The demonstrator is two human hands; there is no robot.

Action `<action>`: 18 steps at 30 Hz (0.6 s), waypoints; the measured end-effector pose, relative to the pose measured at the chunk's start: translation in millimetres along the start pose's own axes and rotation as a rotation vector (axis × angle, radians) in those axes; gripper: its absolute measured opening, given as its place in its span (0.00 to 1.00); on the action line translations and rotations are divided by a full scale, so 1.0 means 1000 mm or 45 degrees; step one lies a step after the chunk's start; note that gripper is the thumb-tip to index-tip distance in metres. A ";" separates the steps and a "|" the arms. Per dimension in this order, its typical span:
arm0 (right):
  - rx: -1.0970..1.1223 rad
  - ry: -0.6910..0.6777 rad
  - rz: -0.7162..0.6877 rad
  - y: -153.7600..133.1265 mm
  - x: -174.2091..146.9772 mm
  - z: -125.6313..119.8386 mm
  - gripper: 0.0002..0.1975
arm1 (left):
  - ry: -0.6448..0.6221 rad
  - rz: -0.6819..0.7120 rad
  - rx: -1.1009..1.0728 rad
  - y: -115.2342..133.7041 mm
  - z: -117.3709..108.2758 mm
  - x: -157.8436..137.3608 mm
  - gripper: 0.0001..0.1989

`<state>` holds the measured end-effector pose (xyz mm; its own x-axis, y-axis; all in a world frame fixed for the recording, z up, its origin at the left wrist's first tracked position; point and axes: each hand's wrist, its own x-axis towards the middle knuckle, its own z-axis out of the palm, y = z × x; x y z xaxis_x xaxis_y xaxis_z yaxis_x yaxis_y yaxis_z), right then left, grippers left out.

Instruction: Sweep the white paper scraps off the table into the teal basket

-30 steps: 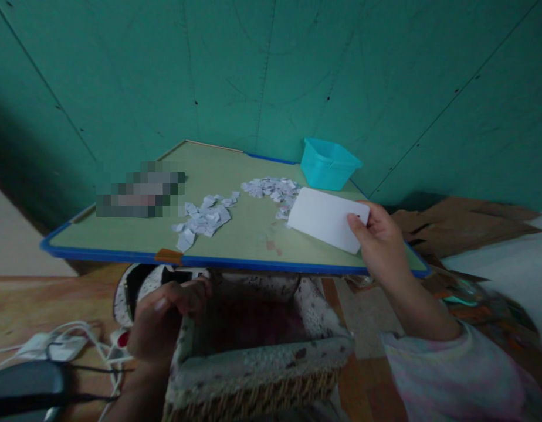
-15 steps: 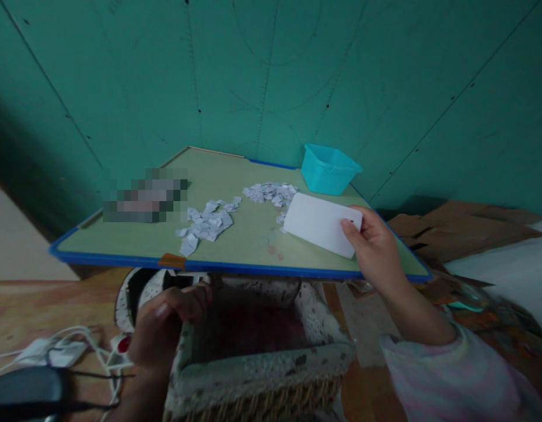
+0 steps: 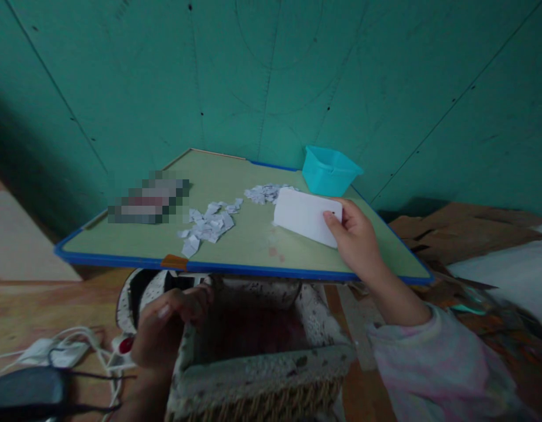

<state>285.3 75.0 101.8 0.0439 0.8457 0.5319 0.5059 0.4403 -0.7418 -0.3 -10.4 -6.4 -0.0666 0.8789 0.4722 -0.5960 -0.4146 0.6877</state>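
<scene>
My right hand (image 3: pixel 354 237) holds a white card (image 3: pixel 304 215) by its right end, its lower edge on the green board (image 3: pixel 249 234), right beside a heap of small white paper scraps (image 3: pixel 264 192). A second heap of scraps (image 3: pixel 207 223) lies further left on the board. My left hand (image 3: pixel 169 325) grips the left rim of a woven basket (image 3: pixel 262 369) that stands just below the board's blue front edge. The basket's inside is dark.
A turquoise plastic tub (image 3: pixel 330 170) stands at the board's far right corner against the green wall. White cables and a plug (image 3: pixel 60 351) lie on the wooden floor at left, with a dark object (image 3: pixel 24 390). Brown cardboard (image 3: pixel 464 225) lies at right.
My right hand has slid the white card to the left across the board, closer to the far heap of scraps. My left hand stays on the basket rim.
</scene>
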 end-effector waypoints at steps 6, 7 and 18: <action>0.019 -0.096 -0.091 -0.013 0.003 0.018 0.12 | -0.007 0.010 0.007 0.000 0.001 -0.002 0.14; 0.018 -0.110 -0.108 -0.015 0.003 0.021 0.11 | -0.009 0.016 0.005 0.000 0.001 -0.002 0.14; 0.270 -0.269 -0.048 -0.032 -0.001 0.053 0.11 | -0.068 0.080 0.042 0.007 0.002 0.004 0.15</action>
<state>223.1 76.1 103.3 -0.1635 0.8616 0.4805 0.3113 0.5072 -0.8037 -3.5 -10.1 1.9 -0.0599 0.8374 0.5433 -0.5655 -0.4770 0.6728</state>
